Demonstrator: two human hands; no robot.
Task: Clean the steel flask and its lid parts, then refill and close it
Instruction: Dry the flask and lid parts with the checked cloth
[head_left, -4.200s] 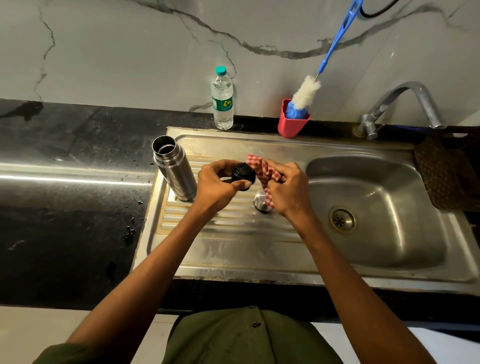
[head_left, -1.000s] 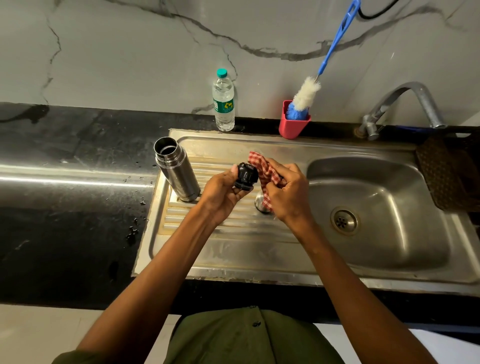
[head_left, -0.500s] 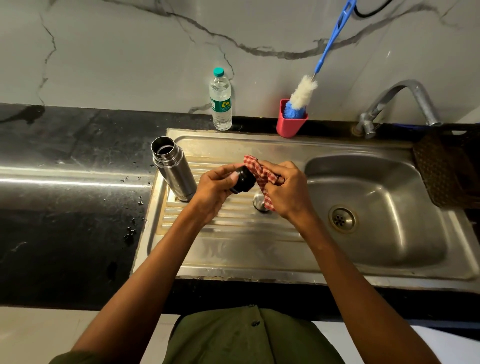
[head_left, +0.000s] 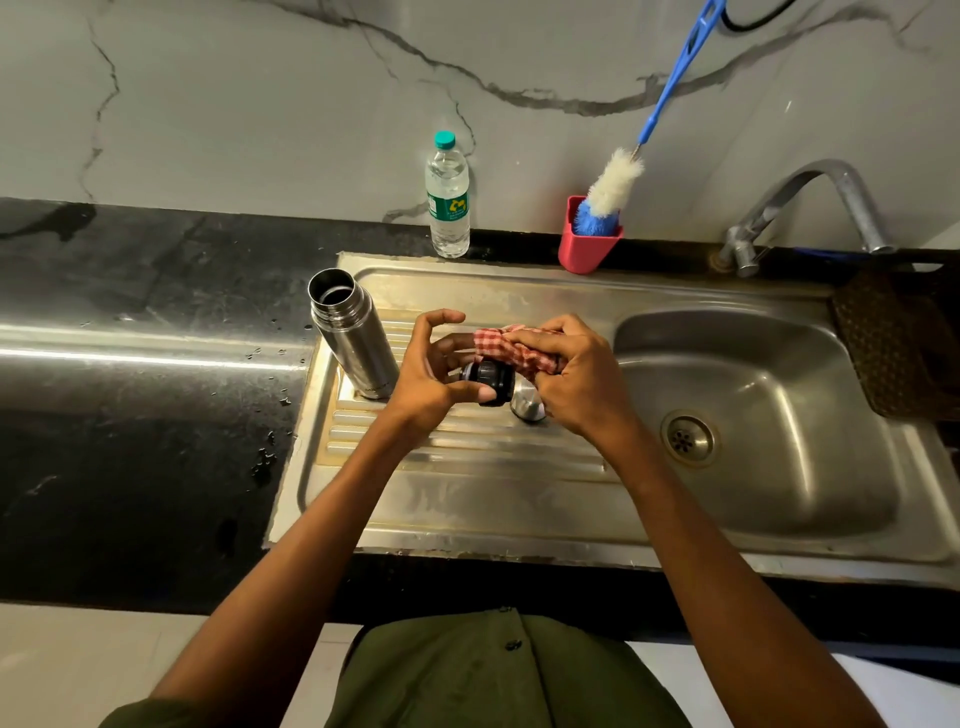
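Over drainboard, stopper against cloth

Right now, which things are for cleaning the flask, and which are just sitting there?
For the job: steel flask, black stopper, checked cloth, steel cap, water bottle.
Just sitting: bottle brush, red holder, tap, brown mat.

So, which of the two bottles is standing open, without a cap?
The steel flask on the drainboard: its mouth is uncovered. The clear plastic water bottle by the wall has its green cap on.
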